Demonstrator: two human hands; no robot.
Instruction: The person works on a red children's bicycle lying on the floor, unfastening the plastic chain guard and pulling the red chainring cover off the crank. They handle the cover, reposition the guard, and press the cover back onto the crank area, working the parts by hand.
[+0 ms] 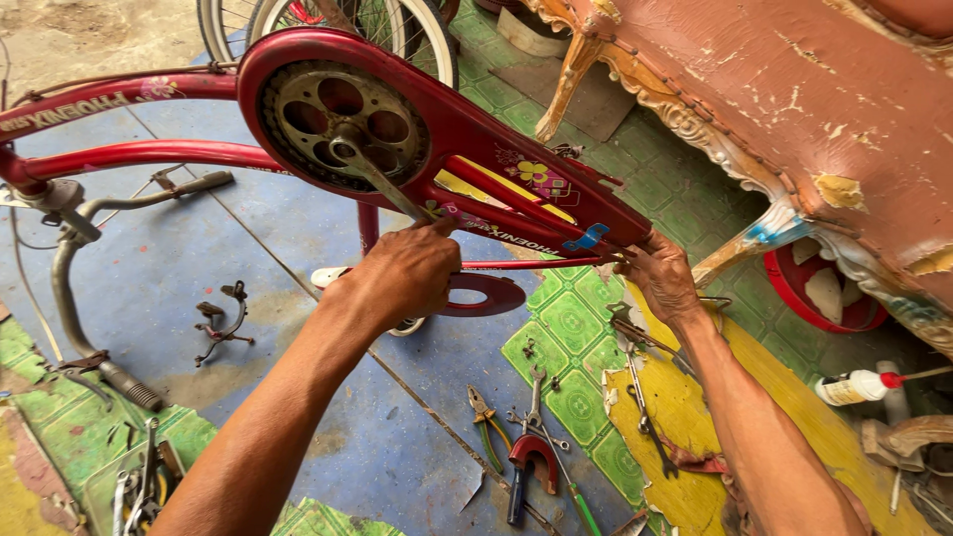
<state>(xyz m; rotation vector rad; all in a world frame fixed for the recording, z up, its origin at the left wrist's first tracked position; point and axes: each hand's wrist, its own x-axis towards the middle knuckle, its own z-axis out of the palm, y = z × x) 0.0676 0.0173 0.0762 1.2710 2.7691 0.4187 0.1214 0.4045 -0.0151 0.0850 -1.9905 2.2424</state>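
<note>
A red bicycle [149,119] lies upside down on the floor [298,417], frame rails running from the left edge toward the middle, so the drive side faces up and is open to both hands. The worn pink sofa [824,109] fills the top right corner, one carved leg [571,74] standing on the green tiles just behind the bike. The handlebar [74,298] rests on the floor near the left edge and props the frame.

The red chain guard [467,139] sits over the chainring [342,124], tilted down to the right. The crank arm [382,184] points down toward the left hand. A second red guard piece [486,293] lies flat on the floor below the frame.

Left hand [402,278]: fingers curled under, closed around the lower frame stay beside the crank; it appears to steady the bike, exact grip hidden by the knuckles. Right hand [663,283]: fingers bent and pinched at the rear tip of the chain guard, next to a small blue clip [588,238]; whether it holds a bolt or tool, cannot tell.

Loose tools lie on the floor within reach near the bottom edge: wrenches [640,397] on the yellow patch, red-handled pliers [531,457], green-handled pliers [486,422]. A brake caliper [223,323] lies left of the left forearm. A small white bottle with red cap [856,387] lies by the right edge.
</note>
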